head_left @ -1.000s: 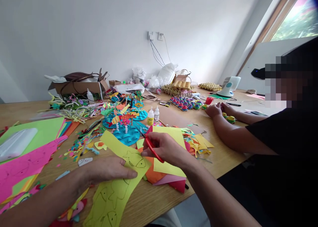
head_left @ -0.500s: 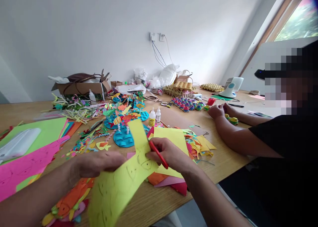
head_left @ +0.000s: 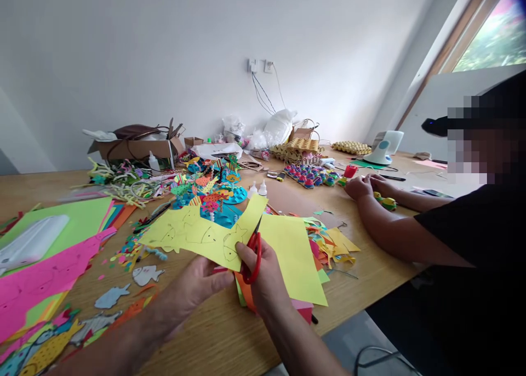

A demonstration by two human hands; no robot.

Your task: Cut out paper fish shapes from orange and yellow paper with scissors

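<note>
Red-handled scissors (head_left: 257,255) are in my right hand (head_left: 263,277), their dark blades pointing up. The same hand pinches the right part of a yellow paper sheet (head_left: 201,233) with pencilled fish outlines. My left hand (head_left: 201,283) is just below the sheet, thumb and fingers apart; whether it touches the paper is unclear. Under and right of my right hand lies a plain yellow sheet (head_left: 293,255) on other coloured paper. Cut fish shapes, among them a grey one (head_left: 112,297) and a yellow one (head_left: 51,351), lie at the lower left.
Pink paper (head_left: 45,272) and a white case (head_left: 35,241) lie at the left. Glue bottles (head_left: 262,188) and blue decorated pieces (head_left: 222,214) stand beyond the sheet. Yellow scraps (head_left: 337,239) lie right. Another person's hands (head_left: 361,187) hold small painted pieces at the right.
The drawn-on sheet has swung up and flatter, its fish outlines now facing me. My left hand has moved right and lower, beneath the sheet. The scissors have turned upright in my right hand.
</note>
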